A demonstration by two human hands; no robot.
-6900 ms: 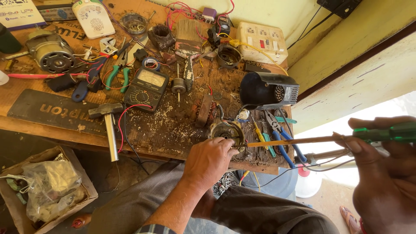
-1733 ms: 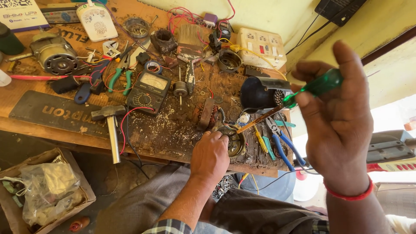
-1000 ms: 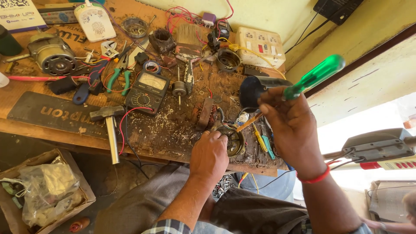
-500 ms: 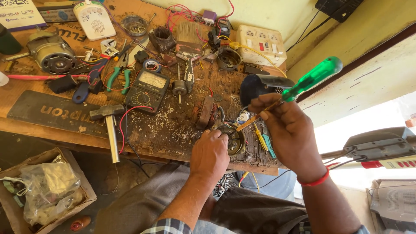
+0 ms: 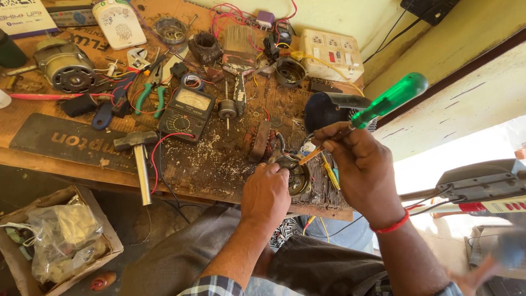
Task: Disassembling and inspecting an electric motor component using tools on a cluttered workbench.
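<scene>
Green-handled screwdriver (image 5: 383,104) sits clenched in the right hand (image 5: 361,164), tip at the round motor part (image 5: 296,174); the left hand (image 5: 267,192) clasps that part on the worktop (image 5: 219,164).

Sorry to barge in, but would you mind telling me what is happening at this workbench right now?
A person sits at a cluttered wooden bench. The left hand steadies a small round metal motor part near the bench's front edge, while the right hand holds a green-handled screwdriver with its tip angled down into that part. Around them lie a hammer, a multimeter, pliers, a larger motor and loose wires.
</scene>
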